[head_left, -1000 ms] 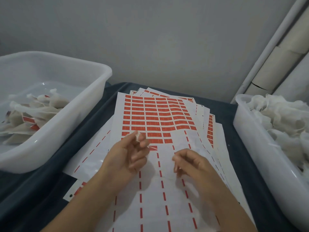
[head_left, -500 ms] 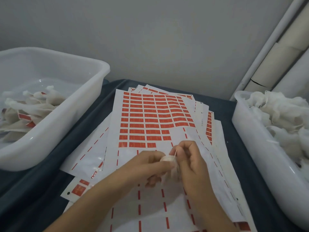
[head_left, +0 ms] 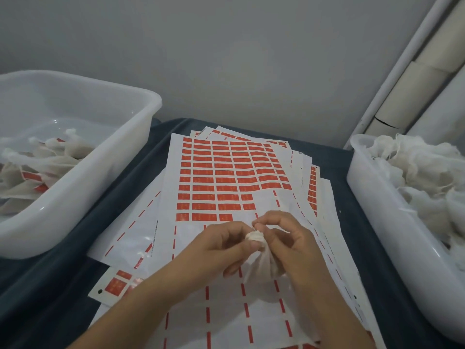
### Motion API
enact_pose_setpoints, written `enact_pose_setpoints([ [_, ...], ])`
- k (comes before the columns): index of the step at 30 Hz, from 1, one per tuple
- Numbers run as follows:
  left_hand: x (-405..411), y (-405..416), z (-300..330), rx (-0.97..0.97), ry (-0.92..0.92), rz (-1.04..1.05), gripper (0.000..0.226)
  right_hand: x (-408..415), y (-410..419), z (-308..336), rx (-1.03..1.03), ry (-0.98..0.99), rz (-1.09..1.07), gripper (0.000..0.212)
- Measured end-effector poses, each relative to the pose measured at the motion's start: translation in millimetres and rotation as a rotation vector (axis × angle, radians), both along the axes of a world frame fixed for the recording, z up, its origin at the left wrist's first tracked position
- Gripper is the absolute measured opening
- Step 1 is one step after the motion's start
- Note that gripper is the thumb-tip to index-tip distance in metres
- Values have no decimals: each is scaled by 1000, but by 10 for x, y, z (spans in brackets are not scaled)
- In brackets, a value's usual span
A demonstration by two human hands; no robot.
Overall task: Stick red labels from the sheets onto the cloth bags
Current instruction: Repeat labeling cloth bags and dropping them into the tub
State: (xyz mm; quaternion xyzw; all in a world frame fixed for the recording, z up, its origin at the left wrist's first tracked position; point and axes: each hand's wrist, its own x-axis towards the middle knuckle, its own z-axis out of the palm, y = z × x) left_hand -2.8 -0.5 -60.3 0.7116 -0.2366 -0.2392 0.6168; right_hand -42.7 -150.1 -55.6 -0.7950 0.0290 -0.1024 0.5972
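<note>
Cloth bag (head_left: 261, 263) is pinched at its gathered neck by left hand (head_left: 224, 244) and right hand (head_left: 289, 241); wrinkled fabric may make the label stick crooked

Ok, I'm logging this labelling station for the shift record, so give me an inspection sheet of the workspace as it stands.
Surface: table under a dark blue cloth, mostly covered by sheets.
Job's things: top label sheet partly peeled, red labels left in its upper rows; one cloth bag held above it; left tub holds bags with red labels; right tub holds unlabelled white bags.
Clutter: more sheets fanned underneath; a small label piece at the left edge.
Grips: left hand pinches the bag's bunched neck; right hand holds the bag, fingertips at its top.
Cables: nothing seen.
Surroundings: plain grey wall; white pipe and cardboard tubes at right.
</note>
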Motion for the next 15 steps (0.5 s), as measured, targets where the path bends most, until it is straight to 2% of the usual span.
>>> enact_pose_setpoints([
  [3, -5, -6, 3, 3, 8, 20, 20, 3, 2, -19, -66, -29, 29, 8],
  [6, -6, -1, 8, -13, 44, 36, 23, 6, -18, -51, -154, -53, 57, 18],
  [9, 10, 12, 25, -46, 95, 66, 21, -7, -23, -36, -190, -88, 95, 12],
  [13, 26, 17, 37, -75, 152, 100, 27, -22, -27, -16, -146, -86, 162, 20],
  [15, 30, 18, 41, -71, 151, 111, 29, -19, -31, -10, -206, -75, 163, 20],
])
